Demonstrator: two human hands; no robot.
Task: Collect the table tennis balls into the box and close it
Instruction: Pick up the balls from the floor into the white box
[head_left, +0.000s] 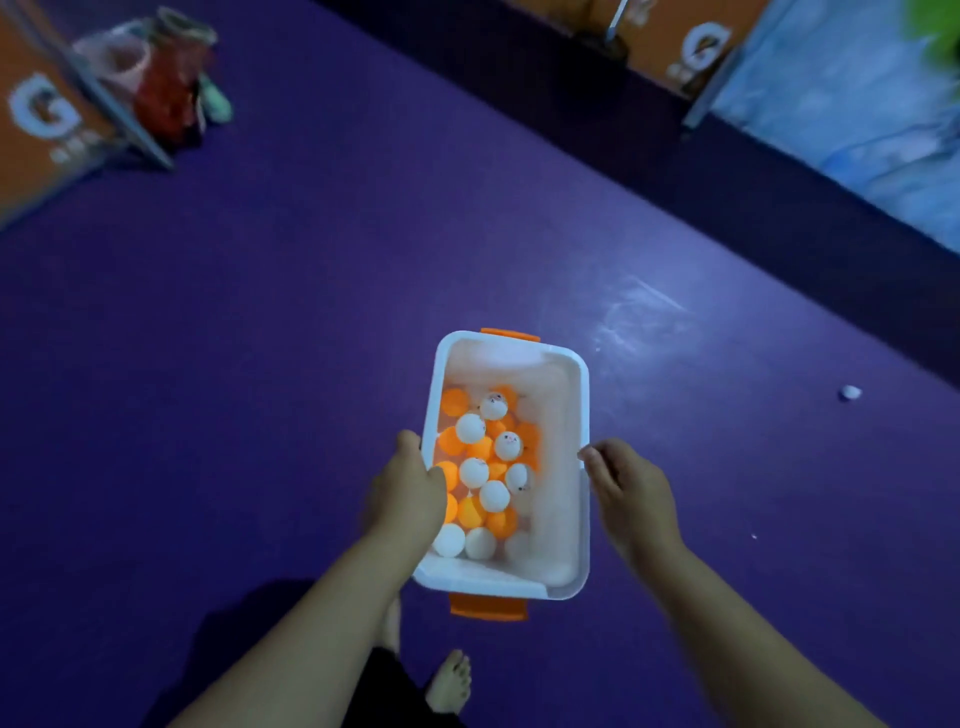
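A white plastic box (571, 415) with orange clip handles at its far and near ends is held above the purple floor, with no lid on it. Several white and orange table tennis balls (483, 467) lie heaped on its left side. My left hand (410, 493) grips the left rim, with the thumb inside over the balls. My right hand (628, 488) holds the right rim with its fingers curled against the outer wall. One white ball (850, 393) lies on the floor to the far right.
Purple mat floor (260, 338) all around. Orange barrier boards (36, 135) stand at the back left, with bags (166, 88) beside them. More orange boards (696, 47) and a blue panel (857, 104) line the back right. My bare feet (449, 680) show below the box.
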